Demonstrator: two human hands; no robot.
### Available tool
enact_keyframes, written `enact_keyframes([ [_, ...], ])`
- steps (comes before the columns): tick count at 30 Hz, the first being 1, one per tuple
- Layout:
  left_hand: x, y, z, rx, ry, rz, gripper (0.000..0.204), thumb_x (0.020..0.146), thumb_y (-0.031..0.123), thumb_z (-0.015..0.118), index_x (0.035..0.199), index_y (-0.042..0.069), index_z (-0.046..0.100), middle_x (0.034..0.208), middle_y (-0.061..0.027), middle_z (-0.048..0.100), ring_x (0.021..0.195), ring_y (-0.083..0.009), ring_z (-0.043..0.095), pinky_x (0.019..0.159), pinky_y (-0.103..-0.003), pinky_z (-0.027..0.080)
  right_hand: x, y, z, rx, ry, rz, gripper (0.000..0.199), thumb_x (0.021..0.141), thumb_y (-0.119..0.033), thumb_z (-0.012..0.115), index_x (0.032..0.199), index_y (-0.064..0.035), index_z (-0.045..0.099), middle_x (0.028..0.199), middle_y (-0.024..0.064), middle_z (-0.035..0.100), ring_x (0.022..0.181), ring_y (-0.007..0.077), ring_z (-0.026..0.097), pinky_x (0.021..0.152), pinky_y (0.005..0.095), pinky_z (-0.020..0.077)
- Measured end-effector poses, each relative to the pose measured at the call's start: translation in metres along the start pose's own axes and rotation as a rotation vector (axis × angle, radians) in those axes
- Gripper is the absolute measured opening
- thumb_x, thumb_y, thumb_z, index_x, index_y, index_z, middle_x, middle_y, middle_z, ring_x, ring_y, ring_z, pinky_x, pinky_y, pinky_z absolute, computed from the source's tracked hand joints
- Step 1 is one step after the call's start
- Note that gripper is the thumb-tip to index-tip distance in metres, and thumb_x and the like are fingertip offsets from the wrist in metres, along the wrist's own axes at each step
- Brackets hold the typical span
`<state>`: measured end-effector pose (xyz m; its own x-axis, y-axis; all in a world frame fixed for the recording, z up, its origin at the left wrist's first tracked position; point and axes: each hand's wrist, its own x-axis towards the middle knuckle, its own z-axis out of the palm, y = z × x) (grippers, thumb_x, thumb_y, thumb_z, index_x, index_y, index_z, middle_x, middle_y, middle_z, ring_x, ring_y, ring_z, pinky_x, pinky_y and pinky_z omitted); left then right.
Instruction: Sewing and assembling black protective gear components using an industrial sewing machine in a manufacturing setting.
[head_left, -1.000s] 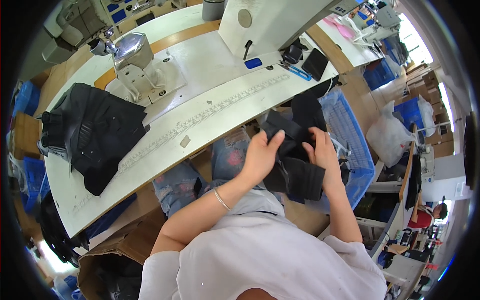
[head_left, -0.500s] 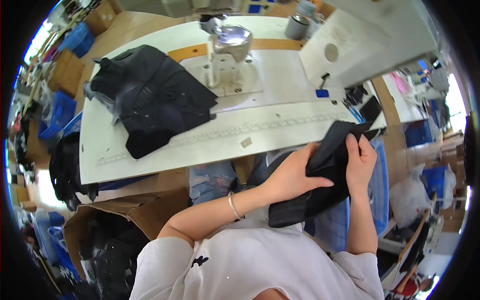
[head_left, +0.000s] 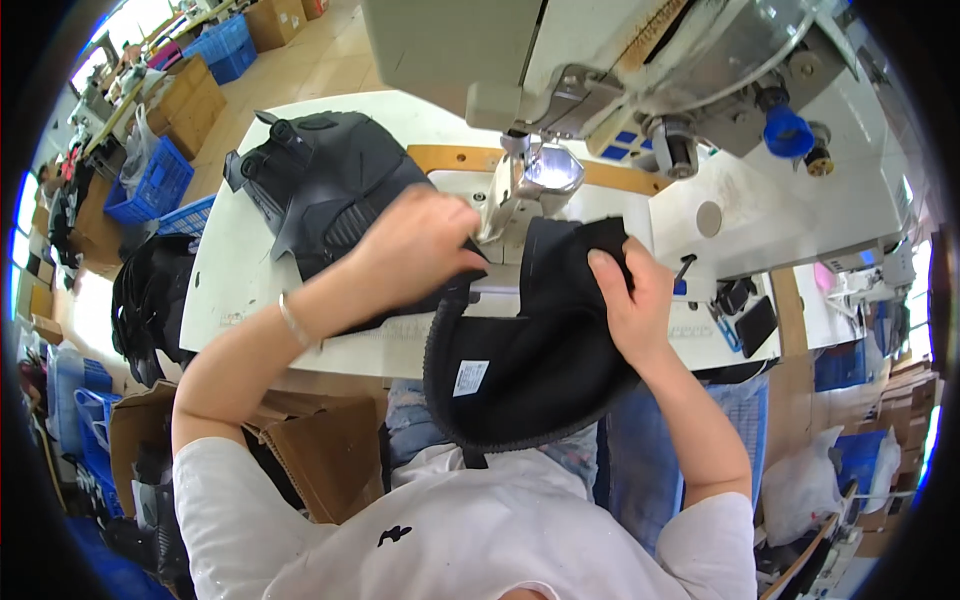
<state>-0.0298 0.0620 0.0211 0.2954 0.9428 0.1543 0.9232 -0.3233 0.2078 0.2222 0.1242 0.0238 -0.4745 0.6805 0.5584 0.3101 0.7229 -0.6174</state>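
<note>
A curved black fabric piece (head_left: 560, 370) hangs at the table's front edge, with a ribbed border along its lower rim and a small white label inside. My right hand (head_left: 640, 305) grips its upper right corner, thumb on the near face and fingers behind. My left hand (head_left: 420, 245), smeared by motion, is closed at the piece's upper left end, just left of the needle area. Beneath and beside that hand, a black stitched bag-like item (head_left: 330, 180) with ribbed padding lies on the white table (head_left: 240, 290). The sewing machine (head_left: 540, 180) stands just beyond the piece.
Machine arm and thread tensioners (head_left: 675, 145) loom at the upper right. Small dark tools (head_left: 745, 320) lie at the table's right end. A cardboard box (head_left: 320, 455) with dark pieces sits below left, and a blue bin (head_left: 645, 450) below right. Black items (head_left: 150, 300) hang at the left.
The black piece has moved left and toward the machine and has been spread out, showing its inside and label. My left hand has moved up and left; the view has shifted too.
</note>
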Motion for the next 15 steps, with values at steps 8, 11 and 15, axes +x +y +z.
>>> enact_keyframes([
  [8, -0.043, 0.066, 0.079, -1.947, -0.315, 0.099, 0.115, 0.069, 0.082, 0.046, 0.150, 0.008, 0.010, 0.152, -0.0097, 0.022, 0.139, -0.0254, 0.024, 0.113, -0.040, 0.020, 0.000, 0.005, 0.002, -0.019, 0.040, 0.064, 0.026, 0.088, -0.019, 0.065, 0.079, 0.0005, 0.050, 0.058, 0.0135, 0.041, 0.050, 0.0228, 0.034, 0.048, 0.0293, 0.0354],
  [11, -0.054, 0.107, 0.097, -2.219, -0.299, -0.105, 0.122, 0.062, 0.084, 0.044, 0.149, 0.006, 0.008, 0.151, -0.0118, 0.022, 0.138, -0.0259, 0.026, 0.113, -0.042, 0.024, 0.007, 0.004, -0.004, -0.089, -0.075, 0.010, 0.025, 0.089, -0.018, 0.064, 0.079, -0.0001, 0.051, 0.058, 0.0141, 0.044, 0.049, 0.0259, 0.037, 0.048, 0.0301, 0.0365],
  [15, -0.050, 0.113, 0.109, -2.487, -0.242, -0.024, 0.121, 0.061, 0.084, 0.040, 0.149, 0.008, 0.007, 0.151, -0.0118, 0.022, 0.137, -0.0246, 0.029, 0.113, -0.041, 0.028, 0.014, -0.003, -0.015, -0.141, -0.132, -0.035, 0.022, 0.087, -0.019, 0.066, 0.080, -0.0010, 0.055, 0.060, 0.0149, 0.050, 0.049, 0.0286, 0.047, 0.048, 0.0315, 0.0388],
])
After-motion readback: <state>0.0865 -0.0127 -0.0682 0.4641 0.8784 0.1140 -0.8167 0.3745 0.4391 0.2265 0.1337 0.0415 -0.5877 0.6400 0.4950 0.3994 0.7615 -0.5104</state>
